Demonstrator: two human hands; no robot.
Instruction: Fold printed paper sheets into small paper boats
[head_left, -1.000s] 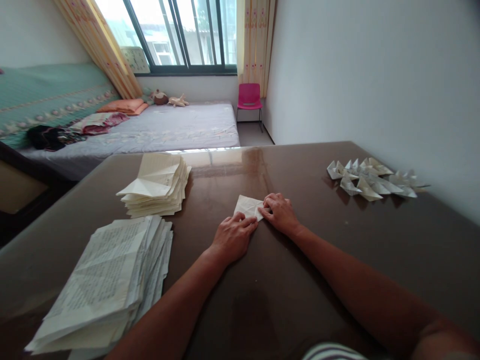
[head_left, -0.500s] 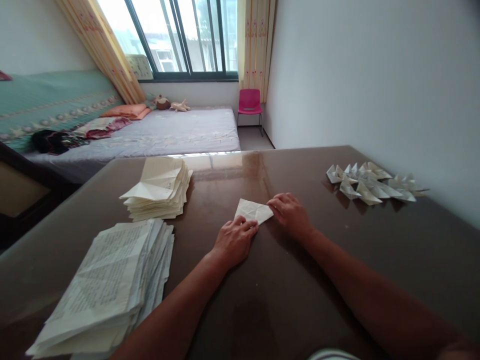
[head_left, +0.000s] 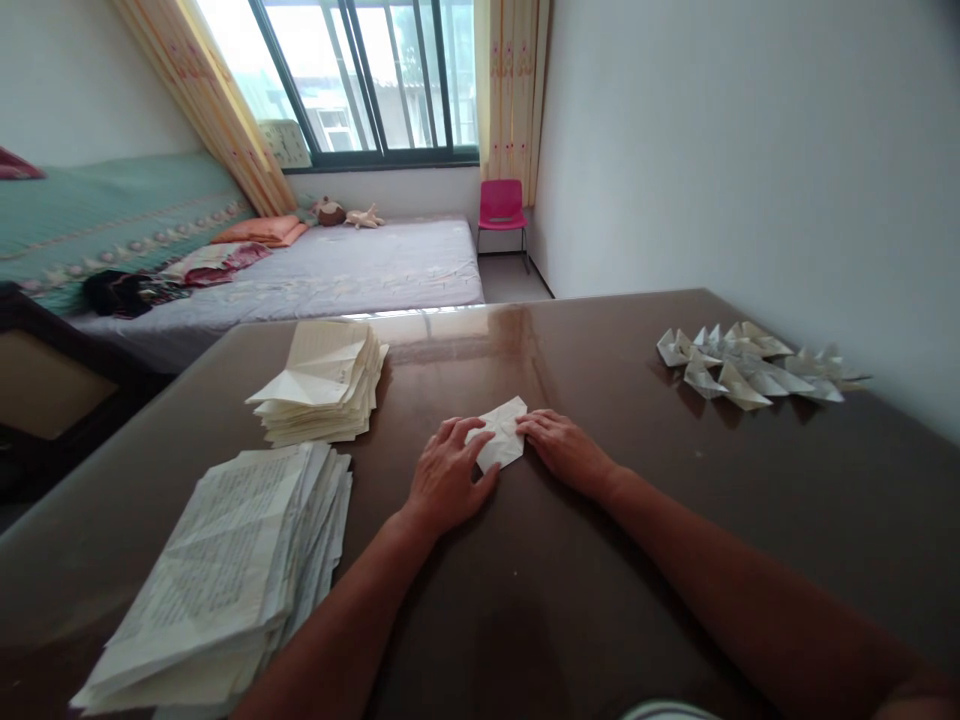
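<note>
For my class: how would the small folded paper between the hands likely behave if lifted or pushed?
The folded paper is probably very light, being small and thin. It may feel fairly stiff when lifted, since it seems folded into a compact shape, though its creases could flex. Pushed, it might slide easily, as the table beneath looks smooth and glossy.

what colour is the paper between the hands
The paper is white to off-white, with faint creases; it shows best in the head view.
</note>
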